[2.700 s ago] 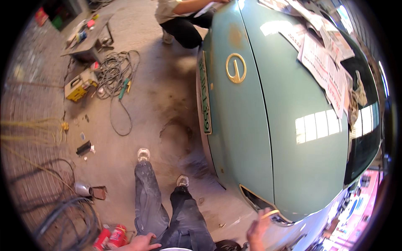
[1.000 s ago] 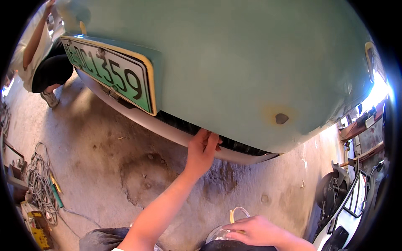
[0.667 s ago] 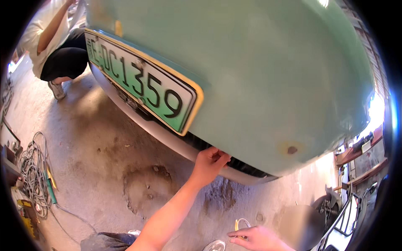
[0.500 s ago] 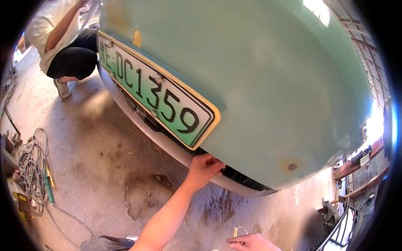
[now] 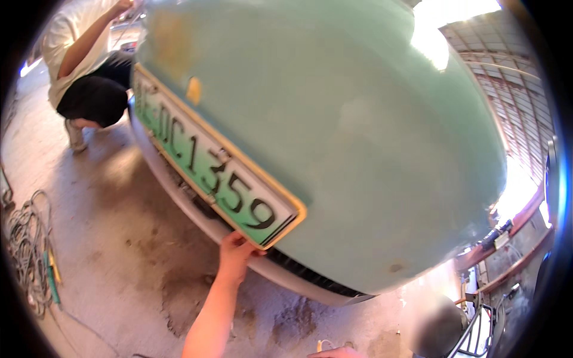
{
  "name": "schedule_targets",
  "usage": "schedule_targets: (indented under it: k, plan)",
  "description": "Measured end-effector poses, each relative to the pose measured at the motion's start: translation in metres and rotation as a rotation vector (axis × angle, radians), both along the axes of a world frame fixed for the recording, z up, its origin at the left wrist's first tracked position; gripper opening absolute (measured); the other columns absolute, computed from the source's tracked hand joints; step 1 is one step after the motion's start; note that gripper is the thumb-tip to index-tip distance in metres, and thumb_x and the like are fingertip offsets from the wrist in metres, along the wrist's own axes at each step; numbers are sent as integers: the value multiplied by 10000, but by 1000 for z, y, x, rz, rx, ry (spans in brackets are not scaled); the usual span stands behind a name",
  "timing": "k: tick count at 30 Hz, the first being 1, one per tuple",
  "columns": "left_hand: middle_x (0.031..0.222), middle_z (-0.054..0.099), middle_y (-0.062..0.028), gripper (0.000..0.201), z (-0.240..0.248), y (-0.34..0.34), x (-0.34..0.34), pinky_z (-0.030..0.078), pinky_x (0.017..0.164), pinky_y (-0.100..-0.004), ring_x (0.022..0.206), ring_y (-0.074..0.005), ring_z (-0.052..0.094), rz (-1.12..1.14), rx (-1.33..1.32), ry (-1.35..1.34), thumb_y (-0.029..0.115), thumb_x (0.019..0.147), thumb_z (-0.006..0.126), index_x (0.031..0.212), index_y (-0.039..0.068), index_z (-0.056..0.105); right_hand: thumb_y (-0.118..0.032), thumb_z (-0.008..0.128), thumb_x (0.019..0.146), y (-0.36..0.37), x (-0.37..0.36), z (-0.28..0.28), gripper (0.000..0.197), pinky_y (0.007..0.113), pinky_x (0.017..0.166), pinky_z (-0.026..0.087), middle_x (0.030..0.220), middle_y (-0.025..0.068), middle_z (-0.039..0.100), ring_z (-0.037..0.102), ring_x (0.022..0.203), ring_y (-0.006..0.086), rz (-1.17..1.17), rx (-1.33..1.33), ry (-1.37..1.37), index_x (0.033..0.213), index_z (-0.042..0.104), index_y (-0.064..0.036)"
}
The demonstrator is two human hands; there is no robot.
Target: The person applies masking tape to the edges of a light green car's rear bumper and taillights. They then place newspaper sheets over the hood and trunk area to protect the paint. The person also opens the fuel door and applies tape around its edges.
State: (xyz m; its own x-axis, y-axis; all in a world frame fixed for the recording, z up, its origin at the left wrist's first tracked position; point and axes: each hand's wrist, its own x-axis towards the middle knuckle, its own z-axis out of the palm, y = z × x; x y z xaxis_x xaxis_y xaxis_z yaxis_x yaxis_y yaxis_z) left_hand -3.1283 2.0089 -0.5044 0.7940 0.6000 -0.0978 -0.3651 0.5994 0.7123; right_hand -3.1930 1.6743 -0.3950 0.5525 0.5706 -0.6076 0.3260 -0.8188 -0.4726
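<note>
A green-and-white licence plate with a yellow border sits on the front of a pale green car body panel. My left hand is at the plate's lower right corner, fingers bent together against its bottom edge beside the dark grille slot. The fingertips are partly hidden, so what they pinch does not show. Only the top of my right hand enters at the lower edge. Beside it is a small yellow ring-shaped thing, too cut off to name; that hand's fingers are mostly out of sight.
At the upper left another person in a light top crouches beside the car. Coiled grey cable and a green-and-yellow tool lie on the stained concrete floor. Right of the car stand a dark blurred round shape and metal frames.
My left hand has moved left along the bumper, from the grille slot to the plate's lower corner. My right hand has sunk lower, mostly out of view. The view has shifted.
</note>
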Motion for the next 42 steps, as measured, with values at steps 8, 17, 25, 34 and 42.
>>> schedule_targets:
  k: [8,17,25,34,42]
  plan:
    - [695,594,-15,267,-3,-29,19,395,475,-229,530,-83,508,278,-106,-67,303,1007,550,894,63,587,-381,596,922,2,-5,17,353,418,784,537,1016,157,703,684,904,337,46,-26,-80,1103,707,-98]
    - [614,425,36,264,-3,-70,29,330,457,-240,503,-69,406,267,-59,-6,329,1040,449,886,118,486,-389,607,914,-7,2,14,355,431,770,531,990,166,703,678,883,355,120,136,-153,1099,710,-104]
    - [607,442,29,254,-3,-107,27,304,405,-222,452,-61,399,154,113,-64,312,1049,423,926,101,490,-388,622,909,-6,11,1,357,425,768,530,991,167,703,681,873,350,153,223,-121,1100,705,-99]
    - [656,432,35,210,-4,-153,28,365,434,-224,479,-48,401,56,201,-59,254,1042,429,978,63,489,-385,605,924,-3,12,-8,344,410,754,540,973,151,711,691,867,324,225,284,-160,1105,709,-112]
    - [607,433,18,271,-10,-173,34,345,418,-261,471,-63,413,12,204,-37,246,1053,362,943,49,511,-334,624,913,6,5,12,299,390,721,539,873,144,712,698,770,303,33,367,-352,1030,721,-77]
